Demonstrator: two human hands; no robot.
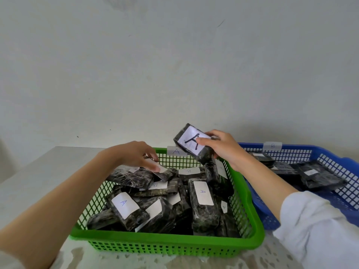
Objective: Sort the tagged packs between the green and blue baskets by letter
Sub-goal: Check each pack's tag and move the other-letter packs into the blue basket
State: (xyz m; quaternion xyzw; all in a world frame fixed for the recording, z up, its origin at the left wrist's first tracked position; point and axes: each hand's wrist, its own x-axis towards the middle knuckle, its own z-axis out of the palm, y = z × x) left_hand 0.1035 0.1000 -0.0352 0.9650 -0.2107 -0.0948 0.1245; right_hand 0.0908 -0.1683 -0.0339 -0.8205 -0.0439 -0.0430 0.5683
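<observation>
A green basket (pixel 167 244) tagged A stands in front of me, filled with several dark wrapped packs bearing white A and B tags. My right hand (pixel 223 148) holds a dark pack (pixel 187 139) with a large A tag, raised above the basket's far right corner. My left hand (pixel 136 154) reaches into the far side of the basket, fingers closed on a pack (pixel 165 172) with a white tag; its letter is hidden. A blue basket (pixel 338 191) tagged B stands to the right with a few dark packs (pixel 318 176) inside.
Both baskets rest on a pale speckled table (pixel 38 171) set against a plain grey-white wall. The green and blue baskets touch side by side. My white sleeve (pixel 318 226) overlaps the blue basket's near edge.
</observation>
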